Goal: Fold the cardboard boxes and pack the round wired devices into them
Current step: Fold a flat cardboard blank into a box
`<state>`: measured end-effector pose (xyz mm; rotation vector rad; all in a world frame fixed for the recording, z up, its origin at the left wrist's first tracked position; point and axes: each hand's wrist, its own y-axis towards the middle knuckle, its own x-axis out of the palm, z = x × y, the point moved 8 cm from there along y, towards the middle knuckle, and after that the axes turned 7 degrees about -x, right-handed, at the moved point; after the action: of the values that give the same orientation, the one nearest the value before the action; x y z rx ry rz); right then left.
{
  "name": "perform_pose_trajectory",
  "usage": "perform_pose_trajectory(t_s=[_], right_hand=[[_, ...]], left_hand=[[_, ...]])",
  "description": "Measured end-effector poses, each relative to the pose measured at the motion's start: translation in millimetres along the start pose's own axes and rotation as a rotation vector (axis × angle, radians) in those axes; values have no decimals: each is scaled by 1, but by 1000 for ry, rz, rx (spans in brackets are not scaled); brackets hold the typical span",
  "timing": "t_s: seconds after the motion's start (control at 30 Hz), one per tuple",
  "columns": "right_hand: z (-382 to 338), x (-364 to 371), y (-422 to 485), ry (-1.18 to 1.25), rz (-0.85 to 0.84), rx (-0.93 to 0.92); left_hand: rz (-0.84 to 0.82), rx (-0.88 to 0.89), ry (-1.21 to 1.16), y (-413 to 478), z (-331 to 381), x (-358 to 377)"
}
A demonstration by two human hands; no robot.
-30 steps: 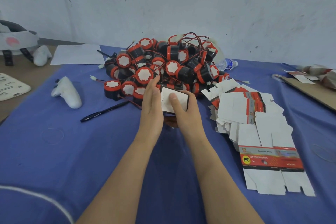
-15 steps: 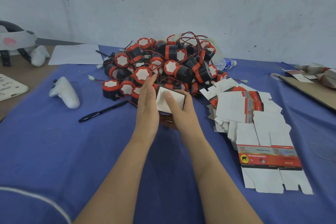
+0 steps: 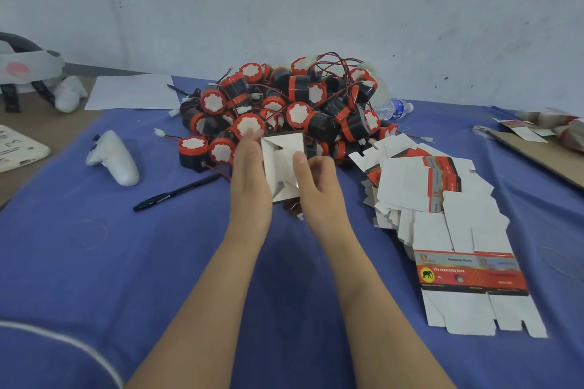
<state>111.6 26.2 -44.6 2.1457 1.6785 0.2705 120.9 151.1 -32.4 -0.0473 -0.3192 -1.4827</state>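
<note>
Far left, off the blue cloth: a white headset [image 3: 27,68] by the wall and a flat white tray [image 3: 19,148] on the bare brown surface [image 3: 41,123]. A sheet of paper [image 3: 136,91] lies at the back, overlapping the cloth edge.

On the blue cloth [image 3: 94,262]: a white controller [image 3: 115,158] lying on its side. A black pen [image 3: 177,193] sits to its right, angled towards the pile.

Centre back: the pile of round wired devices [image 3: 284,104], black bodies with red rims, white faces and red/black leads tangled through. One device [image 3: 192,151] sits at the pile's near left edge.

Left hand [image 3: 251,180]: its fingers [image 3: 249,142] are straight and laid flat against the left side of the box [image 3: 282,164], with no curl round it.

The box is held between both hands, just in front of the pile and above the cloth. Its open end faces the camera, white flaps partly folded inward.

Right hand [image 3: 319,183]: fingers curled, with the thumb [image 3: 300,161] pressed on the flaps, grasping the box's right side.

Behind the pile to the right, a clear water bottle [image 3: 392,107] lies on its side.

Right of the hands: a loose stack of flat box blanks [image 3: 442,199], mostly white side up. The nearest blank [image 3: 474,275] shows a red/black printed band with an elephant logo.

Far right: a brown cardboard sheet [image 3: 537,151] with blurred red/white items [image 3: 556,123] on it; can't tell what they are.
</note>
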Motion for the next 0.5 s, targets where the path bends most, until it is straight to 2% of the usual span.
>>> perform_pose_trajectory(t_s=[0.1,0.5], right_hand=[[1,3,0,15,-23,-1],[11,17,-3,5,-212,79]], left_hand=[[-32,48,117,-3,-1,8],[4,160,198,-6,7,5]])
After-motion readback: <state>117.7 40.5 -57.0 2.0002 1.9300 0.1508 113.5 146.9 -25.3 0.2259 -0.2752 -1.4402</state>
